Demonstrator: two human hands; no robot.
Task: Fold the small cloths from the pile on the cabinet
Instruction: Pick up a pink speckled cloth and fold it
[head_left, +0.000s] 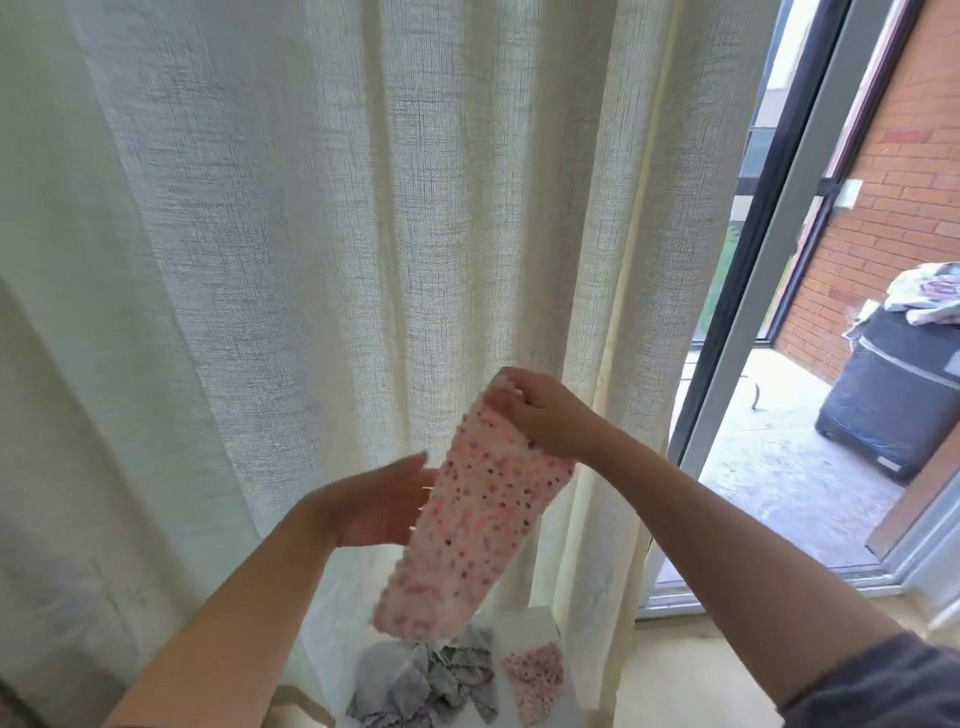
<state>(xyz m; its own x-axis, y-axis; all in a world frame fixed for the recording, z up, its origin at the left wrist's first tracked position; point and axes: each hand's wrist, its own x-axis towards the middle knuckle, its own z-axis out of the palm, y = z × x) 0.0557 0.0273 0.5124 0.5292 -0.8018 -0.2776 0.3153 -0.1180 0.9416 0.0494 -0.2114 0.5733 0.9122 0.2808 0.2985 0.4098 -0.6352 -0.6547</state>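
Curtain (311, 208) behind; right hand (545, 415) atop pink cloth (478, 519), left hand (374, 504) flat beside

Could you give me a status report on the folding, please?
Right hand pinches pink cloth aloft. Left hand open beside it. Grey pile below; nothing obstructing.

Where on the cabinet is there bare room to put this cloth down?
Bare cabinet top shows behind the folded pink cloth, and in a thin strip between it and the grey pile. The pile crowds the left.
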